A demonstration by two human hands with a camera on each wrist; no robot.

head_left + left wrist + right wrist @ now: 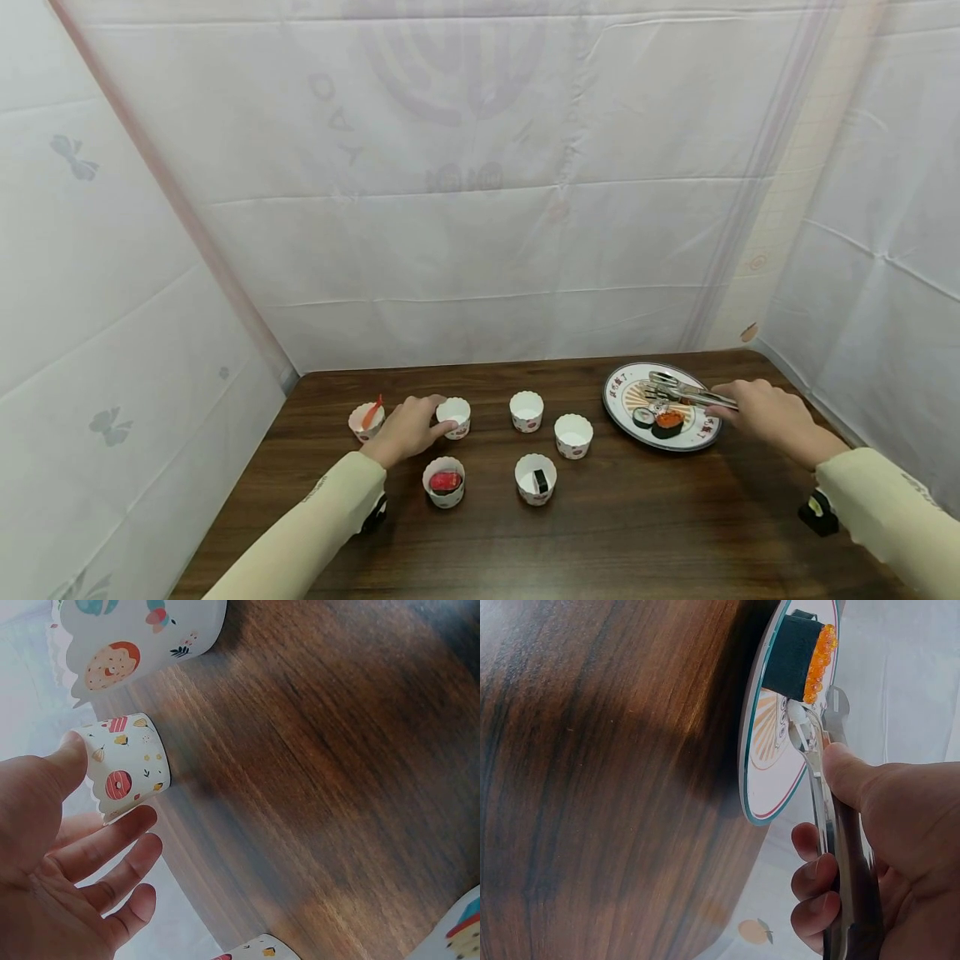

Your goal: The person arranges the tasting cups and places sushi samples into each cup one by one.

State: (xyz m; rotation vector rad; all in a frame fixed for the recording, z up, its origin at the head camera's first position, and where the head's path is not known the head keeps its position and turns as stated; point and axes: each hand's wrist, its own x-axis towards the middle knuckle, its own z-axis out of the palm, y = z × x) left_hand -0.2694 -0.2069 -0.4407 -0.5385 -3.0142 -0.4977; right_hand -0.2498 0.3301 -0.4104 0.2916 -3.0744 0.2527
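Observation:
My left hand [408, 427] is at a white paper cup [454, 419] with a scalloped rim. In the left wrist view its thumb and index finger lie on either side of the printed cup [129, 765], pinching it near the rim. My right hand [772, 417] grips metal tongs [847, 862] over a patterned plate [618, 417]. On the plate sit an orange-topped sushi piece [667, 424] wrapped in black and a small round sushi roll [642, 417]. Something white shows by the tong tips; whether they hold it I cannot tell.
One cup [366, 430] holds an orange-red piece, another [444, 500] a red piece, and a third [534, 497] a black-and-white one. Two more cups [527, 421], [573, 447] show white insides. White cloth walls [480, 250] enclose the brown wooden table [637, 533].

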